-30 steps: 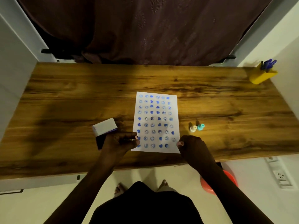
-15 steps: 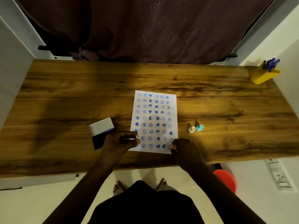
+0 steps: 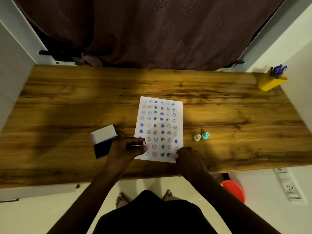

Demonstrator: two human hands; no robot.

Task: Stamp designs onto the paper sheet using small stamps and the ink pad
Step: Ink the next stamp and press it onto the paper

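On the wood-grain desk [image 3: 67, 102], a white paper sheet [image 3: 179, 125] is lying flat, packed with blue smileys and hearts. Left hand [image 3: 125, 149] is curling onto its near-left edge, beside the open ink pad [image 3: 103, 141]. Right hand [image 3: 189, 157] is bunching tight at the near-right corner; can't tell what it's pinching. Two little plastic stamps [image 3: 201, 136] are standing to the right.

Right hand [image 3: 189, 157] — now inward, at the sheet's [image 3: 160, 115] bottom-right corner.
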